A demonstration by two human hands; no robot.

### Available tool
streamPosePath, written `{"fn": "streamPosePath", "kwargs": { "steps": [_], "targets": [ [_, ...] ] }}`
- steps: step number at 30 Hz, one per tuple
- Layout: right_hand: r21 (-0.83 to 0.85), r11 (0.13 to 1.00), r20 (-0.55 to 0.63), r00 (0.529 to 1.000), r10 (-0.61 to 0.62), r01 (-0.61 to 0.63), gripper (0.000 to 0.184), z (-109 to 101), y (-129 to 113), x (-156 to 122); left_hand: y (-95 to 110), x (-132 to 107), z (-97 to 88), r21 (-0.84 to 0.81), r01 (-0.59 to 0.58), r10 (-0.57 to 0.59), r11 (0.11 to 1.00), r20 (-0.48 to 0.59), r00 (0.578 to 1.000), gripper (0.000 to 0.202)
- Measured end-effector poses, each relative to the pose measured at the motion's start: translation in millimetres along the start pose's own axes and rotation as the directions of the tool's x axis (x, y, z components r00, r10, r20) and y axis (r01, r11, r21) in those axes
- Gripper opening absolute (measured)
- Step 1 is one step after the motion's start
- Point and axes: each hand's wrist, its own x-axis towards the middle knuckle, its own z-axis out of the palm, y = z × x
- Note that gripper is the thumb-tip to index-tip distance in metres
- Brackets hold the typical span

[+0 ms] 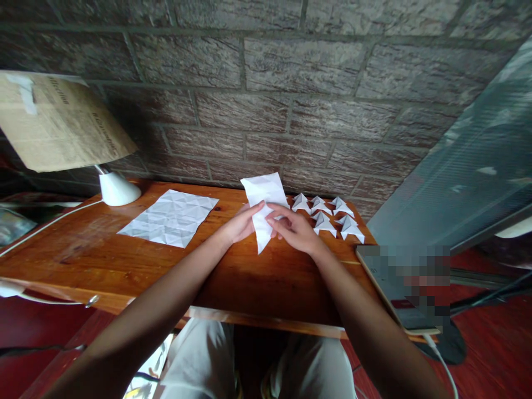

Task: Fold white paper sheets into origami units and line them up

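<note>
Above the middle of the wooden table, a white sheet of paper (266,189) is held up between both hands, its lower corner pointing down toward me. My left hand (243,224) grips the sheet's left side, with the thumb on top. On the other side, my right hand (293,226) is closed at the paper's right edge, thumb and fingers bent over it. Part of the sheet is hidden behind the fingers. To the left lies a creased white sheet (172,218), spread flat with a grid of fold lines. Several folded paper pieces (322,223) stand in two rows at the right.
A lamp (118,188) with a paper shade stands at the table's left back. On the right edge rests a tablet-like device (399,288), partly blurred, with a white cable (440,354). Behind the wooden table (266,285) rises a brick wall (245,122).
</note>
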Motion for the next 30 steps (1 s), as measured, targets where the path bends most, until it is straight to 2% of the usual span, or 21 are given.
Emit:
{"fn": "streamPosePath", "kwargs": {
  "steps": [2, 3, 5, 6, 7, 9, 10, 11, 12, 15, 19, 25, 30],
  "targets": [
    [-0.028, 1.000, -0.156, 0.988, -0.008, 0.004, 0.043, -4, -2, 1, 3, 0, 0.5, -0.030, -0.035, 0.031, 0.999, -0.121, 0.992, 0.035],
    [-0.034, 0.999, -0.267, 0.964, -0.011, 0.002, 0.041, -9, -4, 2, 4, 0, 1.0, -0.042, -0.040, 0.033, 0.998, -0.164, 0.986, 0.033],
    [-0.011, 1.000, -0.456, 0.890, 0.015, -0.022, 0.044, -17, -6, 3, 7, 0, 2.5, -0.057, -0.028, 0.017, 0.998, -0.192, 0.981, 0.032],
    [0.026, 0.998, -0.471, 0.880, 0.056, -0.050, 0.048, -20, -7, 3, 7, 0, 3.1, -0.057, -0.026, 0.014, 0.998, -0.189, 0.982, 0.033],
    [0.082, 0.992, -0.414, 0.902, 0.121, -0.095, 0.050, -22, -7, 2, 8, 0, 3.5, -0.050, -0.028, 0.018, 0.998, -0.184, 0.983, 0.033],
    [0.163, 0.959, -0.164, 0.953, 0.256, -0.230, 0.048, -22, -4, 0, 7, 0, 3.6, -0.026, -0.040, 0.035, 0.999, -0.186, 0.982, 0.035],
    [0.169, 0.941, -0.041, 0.952, 0.304, -0.294, 0.046, -20, -2, -1, 6, 0, 3.3, -0.012, -0.048, 0.044, 0.999, -0.198, 0.979, 0.035],
    [0.151, 0.929, 0.035, 0.941, 0.336, -0.338, 0.045, -18, 2, -2, 5, 1, 2.7, 0.002, -0.054, 0.053, 0.999, -0.215, 0.975, 0.034],
    [0.128, 0.924, 0.064, 0.933, 0.355, -0.361, 0.044, -15, 6, -2, 5, 1, 2.1, 0.014, -0.059, 0.061, 0.998, -0.234, 0.970, 0.034],
    [0.093, 0.918, 0.053, 0.923, 0.382, -0.385, 0.042, -10, 16, -2, 5, 3, -0.1, 0.033, -0.102, 0.107, 0.994, -0.273, 0.956, 0.033],
    [0.128, 0.897, 0.090, 0.906, 0.415, -0.423, 0.039, -8, 19, -2, 8, 5, -1.9, 0.021, -0.190, 0.188, 0.981, -0.291, 0.938, 0.034],
    [0.189, 0.873, 0.072, 0.893, 0.445, -0.450, 0.037, -5, 11, -2, 12, 5, -7.4, -0.092, -0.147, 0.119, 0.985, -0.258, 0.959, 0.031],
    [0.101, 0.880, 0.064, 0.885, 0.461, -0.465, 0.040, -7, 12, -2, 20, 6, -18.1, -0.185, -0.168, 0.119, 0.968, -0.248, 0.961, 0.033]
  ]
}}
